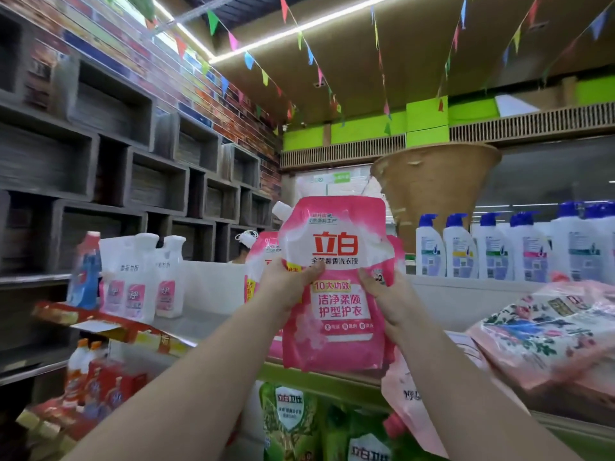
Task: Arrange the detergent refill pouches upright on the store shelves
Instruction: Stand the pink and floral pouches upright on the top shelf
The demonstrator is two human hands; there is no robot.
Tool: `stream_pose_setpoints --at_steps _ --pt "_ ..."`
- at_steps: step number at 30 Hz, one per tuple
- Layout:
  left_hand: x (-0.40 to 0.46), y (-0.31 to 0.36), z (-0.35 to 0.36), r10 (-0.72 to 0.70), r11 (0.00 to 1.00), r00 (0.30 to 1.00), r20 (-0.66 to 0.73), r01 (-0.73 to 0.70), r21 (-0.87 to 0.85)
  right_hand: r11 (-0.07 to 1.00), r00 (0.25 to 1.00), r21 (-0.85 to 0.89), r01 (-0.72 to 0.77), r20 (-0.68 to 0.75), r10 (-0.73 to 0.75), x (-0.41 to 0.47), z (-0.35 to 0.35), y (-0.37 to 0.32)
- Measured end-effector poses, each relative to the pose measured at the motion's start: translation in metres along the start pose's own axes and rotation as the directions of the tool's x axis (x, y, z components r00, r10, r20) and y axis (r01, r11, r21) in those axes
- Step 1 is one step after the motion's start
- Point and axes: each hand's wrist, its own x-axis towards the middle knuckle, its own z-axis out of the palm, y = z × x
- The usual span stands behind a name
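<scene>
A pink and white detergent refill pouch (336, 247) with a white spout at its top left stands upright at the shelf's front edge (319, 377). My left hand (286, 284) grips its left side at mid height and my right hand (386, 294) grips its right side. Behind it, another pink pouch (263, 257) stands upright, mostly hidden. A pink pouch (409, 400) hangs down off the shelf edge under my right arm. Green pouches (289, 424) fill the shelf below.
White refill bags with pink labels (139, 277) and a blue bottle (85, 271) stand at the left. White pump bottles with blue caps (492, 247) line the back right. Floral pink packs (545, 327) lie flat at the right. Red boxes and bottles (103, 384) sit lower left.
</scene>
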Motion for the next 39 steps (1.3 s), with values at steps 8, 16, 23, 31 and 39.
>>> stream_pose_setpoints --at_steps 8,16,23,31,39 --pt "0.002 -0.017 0.028 -0.159 0.841 0.980 0.116 0.073 0.536 1.000 0.978 0.017 0.007 -0.207 -0.004 0.025 -0.036 0.020" --pt "0.019 -0.067 0.052 -0.228 0.704 0.974 0.004 0.162 0.692 0.998 0.958 0.059 -0.024 -0.284 0.040 0.050 -0.056 0.056" --pt "0.024 -0.090 0.056 -0.057 0.739 0.992 -0.117 0.121 0.663 0.990 0.966 0.123 -0.068 -0.240 0.096 0.055 -0.048 0.086" --pt "0.029 -0.095 0.063 0.041 0.669 0.995 -0.090 0.040 0.742 0.967 0.987 -0.237 -0.092 -0.148 0.058 0.047 -0.054 0.076" --pt "0.023 -0.106 0.050 -0.057 0.695 0.995 0.088 -0.023 0.718 0.684 0.940 -0.703 -0.192 0.067 0.333 0.039 -0.083 0.054"
